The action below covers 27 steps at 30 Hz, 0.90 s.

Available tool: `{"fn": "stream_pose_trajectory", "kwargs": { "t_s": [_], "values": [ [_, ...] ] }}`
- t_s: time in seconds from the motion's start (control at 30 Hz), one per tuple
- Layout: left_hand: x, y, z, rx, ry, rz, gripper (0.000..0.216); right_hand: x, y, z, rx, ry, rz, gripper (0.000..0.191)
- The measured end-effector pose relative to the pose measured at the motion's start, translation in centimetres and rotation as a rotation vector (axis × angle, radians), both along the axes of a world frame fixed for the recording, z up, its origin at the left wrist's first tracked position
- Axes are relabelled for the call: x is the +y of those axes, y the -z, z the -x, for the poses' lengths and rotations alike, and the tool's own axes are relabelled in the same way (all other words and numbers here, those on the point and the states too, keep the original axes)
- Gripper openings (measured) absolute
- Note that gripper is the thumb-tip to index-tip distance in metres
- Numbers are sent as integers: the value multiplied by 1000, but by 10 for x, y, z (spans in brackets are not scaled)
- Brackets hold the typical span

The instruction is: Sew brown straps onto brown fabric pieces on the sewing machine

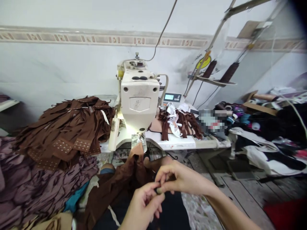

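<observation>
Here, both hands (177,179) meet above the lap (176,209), fingers (169,186) curled nearly closed, anything held too small to tell.

A pale, glossy wall (72,67) filled the top of the frame, crossed by a patterned tile border (103,39). Yellowish light (129,129) fell on the white counter (175,144) mid-frame; a pale shelf (7,105) entered at far left, and greyish floorboards (249,204) spanned the lower right.

Matt wrinkled cloth (123,175), smooth painted sewing machine (139,91), shiny metal plate (134,139), glossy wall (59,65)
</observation>
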<state>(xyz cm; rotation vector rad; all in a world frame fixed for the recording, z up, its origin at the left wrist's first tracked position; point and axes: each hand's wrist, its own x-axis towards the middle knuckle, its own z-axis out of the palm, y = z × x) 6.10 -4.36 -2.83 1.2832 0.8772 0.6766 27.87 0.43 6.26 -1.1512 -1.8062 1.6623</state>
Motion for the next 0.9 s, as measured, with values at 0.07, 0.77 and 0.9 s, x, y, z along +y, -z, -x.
{"fn": "stream_pose_trajectory", "kwargs": {
  "t_s": [0.07, 0.77, 0.9],
  "values": [
    [1, -3, 4, 66, -57, -129, 43, 3, 16, 5, 125, 188, 103, 33],
    [89, -46, 20, 749, -486, -1585, 43, -24, 43, 64, 159, 132, 128, 46],
    [90, -41, 21, 661, -465, -1600, 42, -12, 20, 56, 176, 296, -111, 46]
  ]
}}
